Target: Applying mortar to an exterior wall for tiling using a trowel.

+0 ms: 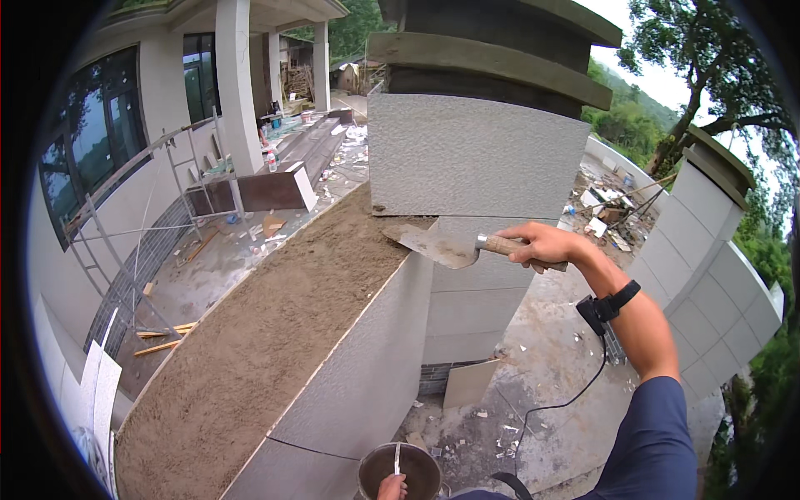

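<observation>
My right hand (542, 246) is closed around the wooden handle of a trowel (442, 247). The trowel's metal blade points left, its tip over the mortar near the pillar's base, and mortar is smeared on it. A thick bed of grey-brown mortar (275, 308) covers the top of a low wall faced with pale stone panels (358, 358). At the bottom edge my left hand (392, 487), partly cut off, grips the pale handle of a dark bucket (367, 475). The bucket hangs or stands beside the wall; its base is out of view.
A stone-clad pillar (479, 154) with a dark stepped cap rises at the wall's far end. Left stand a metal scaffold frame (96, 237) and a house with a column (240, 92). Debris (604, 212) and another clad pillar (692, 217) lie right. A loose panel (469, 383) leans below.
</observation>
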`<control>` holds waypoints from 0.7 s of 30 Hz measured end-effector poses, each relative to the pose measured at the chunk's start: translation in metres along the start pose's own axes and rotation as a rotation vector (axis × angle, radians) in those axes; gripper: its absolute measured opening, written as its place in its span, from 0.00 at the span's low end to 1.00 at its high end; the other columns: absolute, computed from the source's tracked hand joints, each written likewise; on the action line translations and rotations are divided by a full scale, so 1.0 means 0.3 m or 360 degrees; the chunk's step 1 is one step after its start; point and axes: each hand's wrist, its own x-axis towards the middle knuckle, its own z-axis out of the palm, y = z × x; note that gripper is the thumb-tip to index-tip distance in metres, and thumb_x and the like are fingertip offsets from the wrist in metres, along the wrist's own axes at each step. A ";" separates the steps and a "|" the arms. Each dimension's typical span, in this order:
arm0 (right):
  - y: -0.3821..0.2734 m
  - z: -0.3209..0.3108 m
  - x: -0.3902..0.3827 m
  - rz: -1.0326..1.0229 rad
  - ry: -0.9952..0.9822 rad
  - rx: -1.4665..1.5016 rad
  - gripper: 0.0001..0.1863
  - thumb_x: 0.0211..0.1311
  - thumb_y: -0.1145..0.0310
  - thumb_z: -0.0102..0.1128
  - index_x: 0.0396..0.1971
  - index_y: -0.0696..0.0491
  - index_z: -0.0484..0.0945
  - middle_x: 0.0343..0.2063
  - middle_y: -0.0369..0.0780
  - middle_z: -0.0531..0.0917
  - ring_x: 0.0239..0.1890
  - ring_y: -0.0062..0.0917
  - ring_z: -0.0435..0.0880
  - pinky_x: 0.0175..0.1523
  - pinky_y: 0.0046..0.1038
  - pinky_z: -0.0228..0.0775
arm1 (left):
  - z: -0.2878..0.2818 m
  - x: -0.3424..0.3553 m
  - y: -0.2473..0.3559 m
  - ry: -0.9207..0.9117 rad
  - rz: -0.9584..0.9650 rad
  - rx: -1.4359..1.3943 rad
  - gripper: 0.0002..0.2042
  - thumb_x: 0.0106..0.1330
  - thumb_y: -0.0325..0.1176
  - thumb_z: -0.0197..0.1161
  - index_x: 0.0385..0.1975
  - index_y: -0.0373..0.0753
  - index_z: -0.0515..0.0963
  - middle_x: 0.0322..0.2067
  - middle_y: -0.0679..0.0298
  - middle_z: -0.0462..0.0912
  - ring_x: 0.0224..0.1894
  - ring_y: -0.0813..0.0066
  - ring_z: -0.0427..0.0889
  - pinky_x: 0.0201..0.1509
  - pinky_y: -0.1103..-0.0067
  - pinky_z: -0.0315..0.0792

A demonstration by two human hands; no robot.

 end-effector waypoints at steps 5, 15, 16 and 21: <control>0.016 0.011 0.026 0.0099 0.0104 -0.0083 0.29 0.58 0.69 0.58 0.62 0.52 0.68 0.22 0.38 0.75 0.19 0.20 0.73 0.22 0.25 0.69 | -0.009 -0.003 0.000 -0.0004 -0.0070 -0.0020 0.09 0.65 0.42 0.57 0.30 0.45 0.71 0.17 0.71 0.69 0.13 0.81 0.66 0.14 0.83 0.60; 0.040 0.025 -0.015 0.0130 0.0182 -0.0084 0.29 0.57 0.69 0.58 0.61 0.53 0.68 0.19 0.36 0.74 0.16 0.20 0.73 0.21 0.25 0.68 | -0.015 -0.012 -0.016 0.0009 -0.0030 -0.0055 0.08 0.66 0.41 0.57 0.33 0.44 0.72 0.17 0.71 0.69 0.13 0.82 0.65 0.15 0.83 0.59; 0.037 0.027 -0.010 0.0146 0.0183 -0.0059 0.29 0.58 0.69 0.58 0.62 0.54 0.68 0.19 0.37 0.75 0.16 0.20 0.73 0.21 0.25 0.68 | -0.018 -0.008 -0.020 0.0002 -0.0041 -0.0058 0.08 0.66 0.41 0.57 0.34 0.44 0.72 0.17 0.72 0.69 0.14 0.82 0.65 0.15 0.83 0.59; -0.013 0.058 0.026 0.0186 0.0162 -0.0022 0.30 0.60 0.68 0.57 0.63 0.56 0.65 0.19 0.37 0.75 0.16 0.20 0.73 0.21 0.25 0.67 | -0.010 -0.044 -0.005 0.0013 -0.0076 -0.0067 0.07 0.66 0.40 0.56 0.32 0.46 0.72 0.17 0.73 0.68 0.13 0.84 0.64 0.14 0.85 0.58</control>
